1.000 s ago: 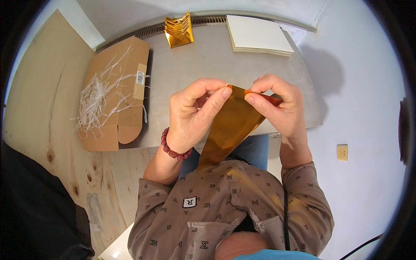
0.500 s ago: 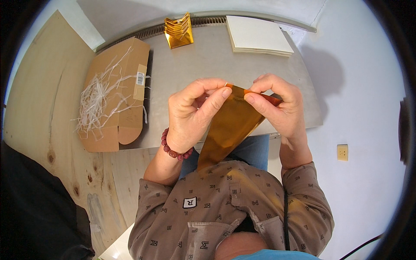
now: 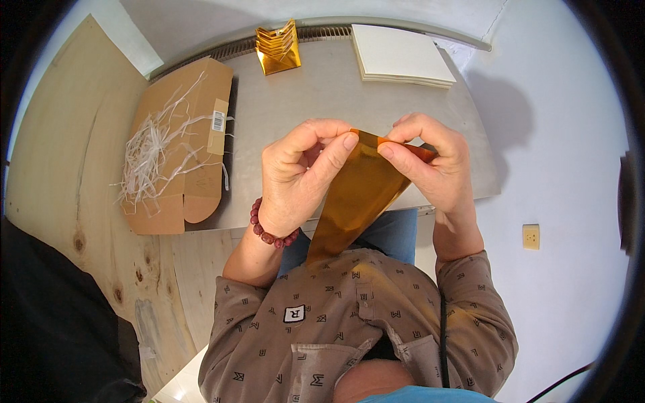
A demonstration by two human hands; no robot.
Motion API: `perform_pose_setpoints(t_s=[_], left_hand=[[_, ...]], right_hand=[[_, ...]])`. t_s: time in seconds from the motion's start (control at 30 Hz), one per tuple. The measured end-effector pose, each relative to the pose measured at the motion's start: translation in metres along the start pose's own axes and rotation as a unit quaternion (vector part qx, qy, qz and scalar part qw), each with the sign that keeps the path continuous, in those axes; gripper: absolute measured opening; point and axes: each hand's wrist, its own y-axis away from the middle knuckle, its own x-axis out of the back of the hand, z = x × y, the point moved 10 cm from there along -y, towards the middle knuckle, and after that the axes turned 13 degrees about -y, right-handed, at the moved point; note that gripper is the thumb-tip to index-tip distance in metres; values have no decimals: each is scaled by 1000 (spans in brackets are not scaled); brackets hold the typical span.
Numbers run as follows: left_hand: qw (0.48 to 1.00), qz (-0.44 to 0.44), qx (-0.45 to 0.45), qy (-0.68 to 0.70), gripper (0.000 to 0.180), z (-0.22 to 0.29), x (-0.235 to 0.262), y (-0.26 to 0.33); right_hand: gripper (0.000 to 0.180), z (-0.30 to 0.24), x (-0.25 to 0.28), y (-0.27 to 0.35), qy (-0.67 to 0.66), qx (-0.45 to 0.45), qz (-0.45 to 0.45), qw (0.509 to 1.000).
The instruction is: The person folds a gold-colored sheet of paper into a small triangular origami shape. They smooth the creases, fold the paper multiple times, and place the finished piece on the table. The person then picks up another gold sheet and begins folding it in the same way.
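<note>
A sheet of shiny gold paper hangs between my hands, over the table's front edge. It is partly folded, and its lower point reaches down to my shirt. My left hand pinches its upper left corner between thumb and forefinger. On the right, my right hand pinches the upper edge, where an orange-gold fold shows by the fingers. The fingertips of both hands are close together. At the table's back lie stacked folded gold pieces, with pointed layers one above another.
A grey table stretches out beyond my hands. At its back right sits a stack of white sheets. An open cardboard box with white paper shreds lies on the left. A wall socket is at the right.
</note>
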Motion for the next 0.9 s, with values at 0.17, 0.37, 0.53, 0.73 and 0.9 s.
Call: perform_pose_setpoints(t_s=[0.17,0.37,0.53,0.73,0.9], left_hand=[[1000,0,-1,5,9,0,0,0],[1000,0,3,3,8,-2,0,-1],[1000,1,0,0,9,-2,0,-1],[1000,2,0,-5,11,-2,0,-1],[1000,0,-1,1,11,-2,-1,-1]], right_hand=[[10,1,0,1,-1,-2,4,1000],[10,3,0,0,-7,-6,6,1000],[10,4,0,0,-3,-17,7,1000],[10,5,0,1,-12,-18,6,1000],[10,7,1,2,-19,-25,10,999]])
